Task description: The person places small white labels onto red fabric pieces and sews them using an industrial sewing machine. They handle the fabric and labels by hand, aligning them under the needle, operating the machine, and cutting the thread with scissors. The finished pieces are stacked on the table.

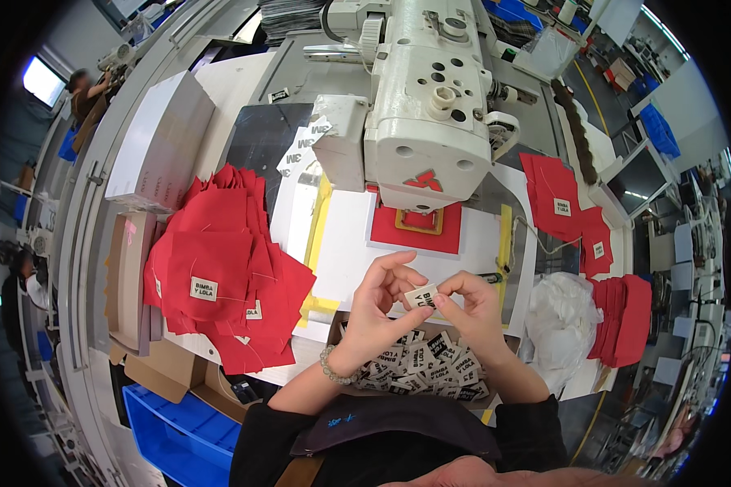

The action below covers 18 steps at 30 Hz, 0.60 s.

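1. Two hands are counted: one left hand (372,308) and one right hand (475,312).
2. One white label (421,297) is held between them.
3. Dozens of loose labels (418,357) are piled below — too heavily overlapped to be counted exactly.
4. One sewing machine (430,105) is seen.
5. One red piece (447,239) is laid beneath its head.
6. One red fabric heap (219,260) is stacked at left, its layers uncountable; at right, one folded red stack (629,321) and at least two labelled red pieces (548,183) are shown.
7. One long white box (158,150), one foreground blue crate (179,438), one bundle of clear plastic (560,321) and one bracelet (333,369) are counted.
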Motion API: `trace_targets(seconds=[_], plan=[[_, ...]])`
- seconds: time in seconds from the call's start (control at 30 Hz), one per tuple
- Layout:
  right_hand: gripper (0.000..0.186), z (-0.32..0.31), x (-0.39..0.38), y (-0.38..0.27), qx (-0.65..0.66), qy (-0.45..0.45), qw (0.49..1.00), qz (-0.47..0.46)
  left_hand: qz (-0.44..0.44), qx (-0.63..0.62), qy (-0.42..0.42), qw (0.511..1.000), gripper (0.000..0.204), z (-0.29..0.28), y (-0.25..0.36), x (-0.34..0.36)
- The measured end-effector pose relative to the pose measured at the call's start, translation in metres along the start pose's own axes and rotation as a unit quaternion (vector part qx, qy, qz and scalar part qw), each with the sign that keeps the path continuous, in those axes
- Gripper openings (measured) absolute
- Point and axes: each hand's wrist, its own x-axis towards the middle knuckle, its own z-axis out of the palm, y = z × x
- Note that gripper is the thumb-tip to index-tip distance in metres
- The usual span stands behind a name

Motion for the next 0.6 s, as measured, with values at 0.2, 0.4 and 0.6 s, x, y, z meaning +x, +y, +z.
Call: trace_targets(seconds=[0.2,0.4,0.6], plan=[[0.012,-0.004,0.003,-0.010,-0.010,-0.027,0.999,0.041,-0.032,0.002,-0.015,0.999,0.067,-0.007,0.006,0.003],[0.013,-0.001,0.006,-0.014,0.050,-0.027,0.998,0.026,-0.016,0.017,0.002,1.000,0.069,-0.009,0.010,0.006],[0.016,0.002,0.009,-0.014,0.024,-0.028,0.999,0.001,-0.003,0.065,-0.011,0.998,0.067,-0.007,0.019,0.008]])
